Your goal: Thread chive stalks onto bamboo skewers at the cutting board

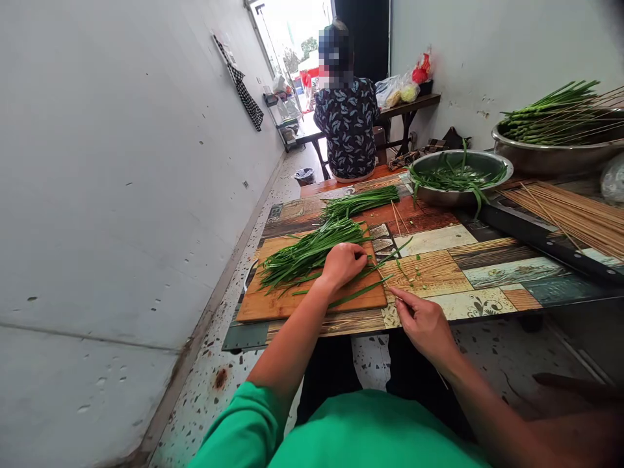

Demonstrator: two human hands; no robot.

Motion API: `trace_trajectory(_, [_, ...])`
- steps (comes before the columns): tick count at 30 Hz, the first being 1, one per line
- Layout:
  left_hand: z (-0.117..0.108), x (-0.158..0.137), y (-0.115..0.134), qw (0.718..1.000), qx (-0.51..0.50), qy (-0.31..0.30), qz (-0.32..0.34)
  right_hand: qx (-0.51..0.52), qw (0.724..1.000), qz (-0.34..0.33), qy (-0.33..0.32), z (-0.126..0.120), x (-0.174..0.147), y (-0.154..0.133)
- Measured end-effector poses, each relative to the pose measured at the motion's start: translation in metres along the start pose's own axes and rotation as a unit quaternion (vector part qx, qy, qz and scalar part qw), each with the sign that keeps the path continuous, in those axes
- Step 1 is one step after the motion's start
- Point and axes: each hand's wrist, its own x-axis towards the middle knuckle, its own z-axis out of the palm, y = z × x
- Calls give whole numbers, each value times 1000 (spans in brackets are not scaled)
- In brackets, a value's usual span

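A wooden cutting board (273, 302) lies on the patterned table (468, 260) with a pile of green chives (302, 253) on it. My left hand (342, 263) rests on the near end of the chives, fingers curled over a few stalks. My right hand (425, 325) sits at the table's front edge and pinches a thin bamboo skewer (381, 278) that points toward the chives. A second bundle of chives (358, 201) lies farther back on the table.
A steel bowl (461, 179) holds chive scraps; a bigger basin (560, 146) at the right holds skewered chives. Loose bamboo skewers (572, 214) and a dark knife (546, 240) lie at the right. A person (347, 123) sits ahead with their back turned. A white wall runs along the left.
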Motion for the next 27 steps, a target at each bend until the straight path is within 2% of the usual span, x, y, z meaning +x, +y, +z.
trace_trajectory(4, [0,0,2,1000,15,-9,-13,15,1000,-2,18,0,-3,-1])
trace_trajectory(10, [0,1,3,1000,21,-15,-17,24,1000,-1,4,-2,-4,-3])
trace_trajectory(16, [-4,0,-8,999,-8,-22,38,14,1000,6,4,-1,-2,0])
trace_trajectory(19, [-6,-4,-13,998,17,-18,56,21,1000,2,7,-1,-2,0])
trace_trajectory(27, [-7,-6,-18,997,58,-48,25,24,1000,-3,14,0,-3,1])
